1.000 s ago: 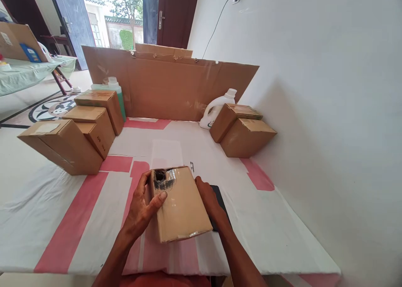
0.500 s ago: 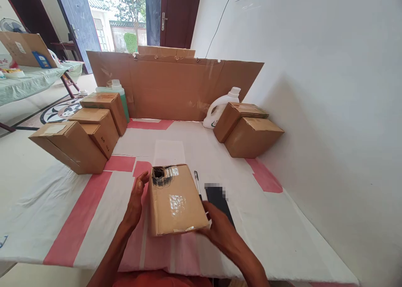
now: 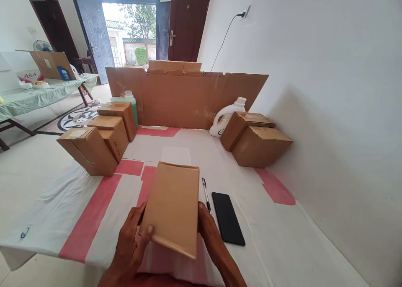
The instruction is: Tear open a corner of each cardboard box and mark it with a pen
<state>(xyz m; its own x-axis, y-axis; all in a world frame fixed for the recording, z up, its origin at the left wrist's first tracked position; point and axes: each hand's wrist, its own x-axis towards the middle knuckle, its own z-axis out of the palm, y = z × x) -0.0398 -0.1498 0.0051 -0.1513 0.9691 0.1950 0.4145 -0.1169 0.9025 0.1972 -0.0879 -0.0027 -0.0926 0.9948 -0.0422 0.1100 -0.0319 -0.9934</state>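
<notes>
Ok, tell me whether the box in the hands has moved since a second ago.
Yes. The cardboard box has been turned over: its taped, torn face no longer shows, and a plain face is up. It still sits left of the pen and phone.

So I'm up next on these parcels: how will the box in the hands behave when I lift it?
The cardboard box probably stays stiff: its faces look flat and uncreased. It seems light for its size, since the left hand and right hand tilt it up with fingers at the near corners only. The plain face may slip a little, so grip the edges.
</notes>
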